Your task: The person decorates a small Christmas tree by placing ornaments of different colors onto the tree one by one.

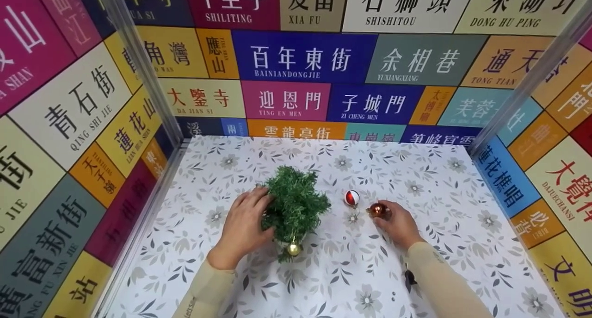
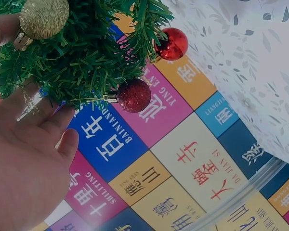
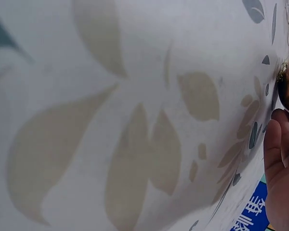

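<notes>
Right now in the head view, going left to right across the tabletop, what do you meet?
Left hand resting against the tree → small green artificial Christmas tree with a gold glitter bauble hanging low on it → red-and-white ball ornament → shiny copper-red bauble → right hand holding that bauble.

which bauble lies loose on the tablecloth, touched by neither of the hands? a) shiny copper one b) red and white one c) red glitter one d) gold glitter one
b: the red and white bauble lies alone between the small tree and the right hand, which grips the copper bauble.
</notes>
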Demonstrator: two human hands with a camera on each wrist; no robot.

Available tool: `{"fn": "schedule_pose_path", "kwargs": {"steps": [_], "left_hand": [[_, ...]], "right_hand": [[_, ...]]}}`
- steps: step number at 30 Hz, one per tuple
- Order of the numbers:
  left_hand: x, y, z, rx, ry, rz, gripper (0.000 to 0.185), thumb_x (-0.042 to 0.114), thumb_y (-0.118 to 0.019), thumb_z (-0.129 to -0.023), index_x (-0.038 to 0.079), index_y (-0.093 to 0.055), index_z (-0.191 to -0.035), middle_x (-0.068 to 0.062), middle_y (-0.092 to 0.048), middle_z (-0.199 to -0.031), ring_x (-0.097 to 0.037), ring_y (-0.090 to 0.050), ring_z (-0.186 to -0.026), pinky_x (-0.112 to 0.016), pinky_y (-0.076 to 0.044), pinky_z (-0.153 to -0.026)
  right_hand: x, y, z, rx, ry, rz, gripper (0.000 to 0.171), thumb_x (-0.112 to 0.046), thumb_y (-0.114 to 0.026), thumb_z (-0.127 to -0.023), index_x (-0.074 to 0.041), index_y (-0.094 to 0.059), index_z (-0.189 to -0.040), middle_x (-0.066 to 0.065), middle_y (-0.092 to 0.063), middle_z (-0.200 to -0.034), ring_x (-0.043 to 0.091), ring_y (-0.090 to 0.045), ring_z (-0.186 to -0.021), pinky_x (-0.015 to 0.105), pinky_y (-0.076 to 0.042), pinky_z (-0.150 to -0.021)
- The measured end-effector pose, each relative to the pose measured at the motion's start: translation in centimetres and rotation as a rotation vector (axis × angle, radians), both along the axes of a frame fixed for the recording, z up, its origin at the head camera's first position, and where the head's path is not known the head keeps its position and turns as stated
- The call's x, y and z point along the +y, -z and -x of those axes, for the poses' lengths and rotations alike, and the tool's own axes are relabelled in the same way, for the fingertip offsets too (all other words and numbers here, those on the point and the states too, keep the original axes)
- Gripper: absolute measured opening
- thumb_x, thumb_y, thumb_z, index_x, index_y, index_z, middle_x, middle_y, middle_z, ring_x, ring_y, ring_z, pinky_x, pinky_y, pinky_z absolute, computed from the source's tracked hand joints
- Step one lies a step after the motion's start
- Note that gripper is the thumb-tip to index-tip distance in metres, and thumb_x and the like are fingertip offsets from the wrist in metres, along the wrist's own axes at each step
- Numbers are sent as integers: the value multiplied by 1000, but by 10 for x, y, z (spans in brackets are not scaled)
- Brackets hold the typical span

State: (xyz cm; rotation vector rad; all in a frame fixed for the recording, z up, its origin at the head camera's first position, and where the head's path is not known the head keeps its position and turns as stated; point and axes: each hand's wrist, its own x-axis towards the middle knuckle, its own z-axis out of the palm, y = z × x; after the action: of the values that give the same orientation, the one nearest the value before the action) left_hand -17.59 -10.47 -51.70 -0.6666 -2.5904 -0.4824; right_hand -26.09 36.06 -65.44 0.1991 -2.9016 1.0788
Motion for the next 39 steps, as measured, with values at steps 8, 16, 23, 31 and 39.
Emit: {"fn": "schedule_pose_path", "kwargs": {"steps": [8,16,23,31,39], "left_hand": [[-2,-2,1,1,7,0,76,31,-87,-67,8,-58,-134,-13,-50,-146,-31,-43,-136,-47,-29,-112],[-4,-5,2,-48,-5,36,79,32,-86,-68,9,-57,-138,-9,-47,-150,-28,-40,-139,-45,-24,-115],[-7,-4,4,-35,2,43,75,28,-85,-70,10,-58,-137,-9,-48,-149,-29,-41,-139,-46,-26,-114],[-10,-4,6,-29,9,51,74,24,-86,-68,12,-59,-136,-7,-48,-149,-27,-39,-140,-45,-25,-115],[-12,-4,8,-12,21,65,77,21,-88,-65,12,-59,-136,-9,-48,-149,-30,-40,-139,-47,-26,-114]], "right_hand": [[1,1,0,-17,18,9,62,-23,-79,-86,-10,-54,-141,17,-57,-134,36,-55,-119,53,-39,-104],[1,-1,-2,25,7,13,60,-21,-80,-85,-7,-55,-138,18,-59,-131,35,-58,-113,52,-42,-100],[0,0,0,38,9,-21,61,-24,-81,-84,-10,-57,-138,19,-59,-132,37,-56,-118,54,-40,-102],[-1,1,1,31,16,-13,60,-22,-81,-84,-10,-57,-137,18,-59,-131,36,-55,-119,53,-39,-103],[-2,-1,0,13,21,-14,60,-22,-81,-84,-10,-56,-138,17,-60,-129,34,-58,-112,53,-41,-101]]}}
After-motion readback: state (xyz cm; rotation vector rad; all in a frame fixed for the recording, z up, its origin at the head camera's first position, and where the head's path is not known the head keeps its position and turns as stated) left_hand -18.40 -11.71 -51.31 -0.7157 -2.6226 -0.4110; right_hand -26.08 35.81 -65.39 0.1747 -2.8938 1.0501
